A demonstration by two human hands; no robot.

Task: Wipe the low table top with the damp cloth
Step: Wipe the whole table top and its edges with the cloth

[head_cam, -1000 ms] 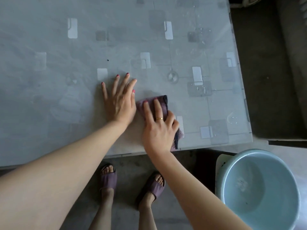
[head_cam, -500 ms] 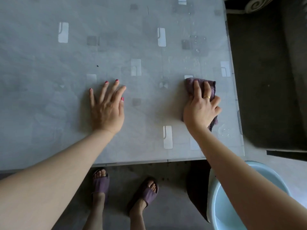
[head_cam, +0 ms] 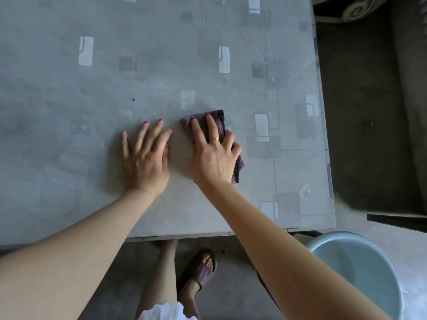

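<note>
The low table top [head_cam: 69,107] is grey with pale and dark square patterns under a glossy cover. A folded purple damp cloth [head_cam: 220,122] lies flat on it near the middle. My right hand [head_cam: 213,155] presses down on the cloth with fingers spread over it, a gold ring on one finger. My left hand [head_cam: 144,158] rests flat on the bare table just left of the cloth, fingers apart and holding nothing. Water droplets [head_cam: 275,72] sit on the surface toward the far right.
A pale blue basin [head_cam: 360,269] stands on the floor at the table's near right corner. A dark sofa seat [head_cam: 369,112] runs along the table's right edge. My feet in purple slippers [head_cam: 201,271] stand at the near edge.
My right hand has slid the cloth leftward from the table's right side, back next to my left hand. My left hand has stayed planted flat on the table.
</note>
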